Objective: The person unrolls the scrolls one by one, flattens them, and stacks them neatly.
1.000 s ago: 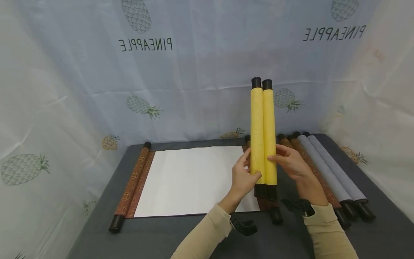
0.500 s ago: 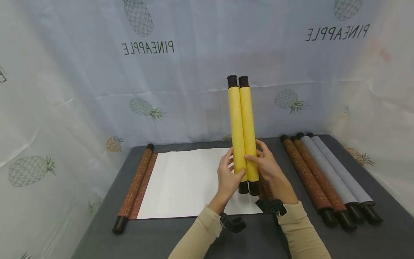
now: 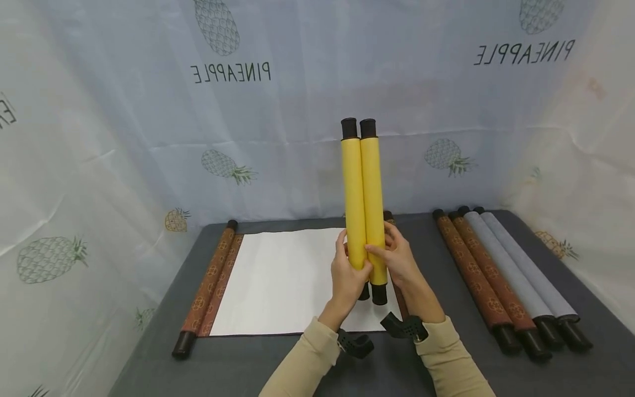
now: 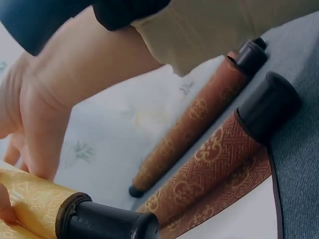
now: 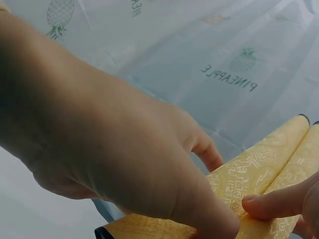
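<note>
Upright in front of me is a yellow scroll (image 3: 353, 198), its two rolled halves side by side with black roller knobs at both ends. My left hand (image 3: 348, 278) grips the lower part of its left roll, thumb across the front. The right hand (image 3: 401, 262) pinches the right roll at about the same height, thumb in front and fingers behind. Gold brocade shows on the scroll in the right wrist view, and a black knob (image 4: 107, 221) in the left wrist view. Behind it lies an unrolled scroll with a white sheet (image 3: 278, 281) and a brown patterned roller (image 3: 208, 286) at left.
The white sheet's right-hand brown roller (image 3: 399, 300) is partly hidden by my right hand. Further right lie brown patterned rolls (image 3: 476, 275) and grey rolls (image 3: 516, 270), side by side on the dark grey table (image 3: 248, 369). A pineapple-print curtain (image 3: 297, 110) hangs behind.
Both hands have carried the yellow scroll leftward, from over the white sheet's right roller to over its right part. Over the last half second the shift is small. Both hands keep their hold.
</note>
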{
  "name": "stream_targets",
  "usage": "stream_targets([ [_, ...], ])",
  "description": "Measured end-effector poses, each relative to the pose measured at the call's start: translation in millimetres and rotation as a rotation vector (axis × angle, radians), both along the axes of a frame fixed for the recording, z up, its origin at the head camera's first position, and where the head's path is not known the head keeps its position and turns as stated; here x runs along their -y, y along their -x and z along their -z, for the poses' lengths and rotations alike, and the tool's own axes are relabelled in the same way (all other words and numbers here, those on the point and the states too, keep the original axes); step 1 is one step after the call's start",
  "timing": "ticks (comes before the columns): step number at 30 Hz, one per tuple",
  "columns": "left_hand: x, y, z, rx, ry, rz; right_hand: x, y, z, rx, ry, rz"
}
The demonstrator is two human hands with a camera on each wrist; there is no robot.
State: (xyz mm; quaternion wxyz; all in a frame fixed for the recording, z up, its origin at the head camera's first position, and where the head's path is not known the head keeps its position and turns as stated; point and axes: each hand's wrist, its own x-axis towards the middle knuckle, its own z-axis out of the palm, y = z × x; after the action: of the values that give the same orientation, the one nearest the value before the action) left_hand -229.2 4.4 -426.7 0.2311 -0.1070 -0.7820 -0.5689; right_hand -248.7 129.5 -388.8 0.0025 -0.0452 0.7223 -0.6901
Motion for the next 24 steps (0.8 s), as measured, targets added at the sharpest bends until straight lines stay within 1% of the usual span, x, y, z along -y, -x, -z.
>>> stream_targets([
  [3,2,2.3,0.5,-0.008,-0.008,-0.008,2,-1.3,-2.2,0.002,-0.004,-0.012],
  [6,4,4.1,0.8,-0.016,-0.016,-0.026,4,-3.2,-4.0,0.0,0.009,-0.044],
  [10,6,5.3,0.0,-0.033,0.008,-0.043,5,-5.7,-6.6,-0.003,0.024,-0.07],
  [12,7,5.7,-0.8,-0.029,0.026,-0.049,4,-6.3,-8.0,-0.007,0.027,-0.074],
  [15,9,7.0,-2.2,0.006,0.029,-0.039,2,-6.8,-9.4,-0.026,0.036,-0.072],
  [17,10,8.2,-2.4,0.031,0.011,-0.016,1,-6.7,-8.7,-0.052,0.045,-0.067],
  [21,9,9.0,-2.7,0.059,-0.066,0.047,4,-5.3,-3.4,-0.113,0.043,-0.046],
  [24,7,8.1,-2.6,0.057,-0.118,0.047,10,-3.6,2.2,-0.157,-0.01,0.005],
])
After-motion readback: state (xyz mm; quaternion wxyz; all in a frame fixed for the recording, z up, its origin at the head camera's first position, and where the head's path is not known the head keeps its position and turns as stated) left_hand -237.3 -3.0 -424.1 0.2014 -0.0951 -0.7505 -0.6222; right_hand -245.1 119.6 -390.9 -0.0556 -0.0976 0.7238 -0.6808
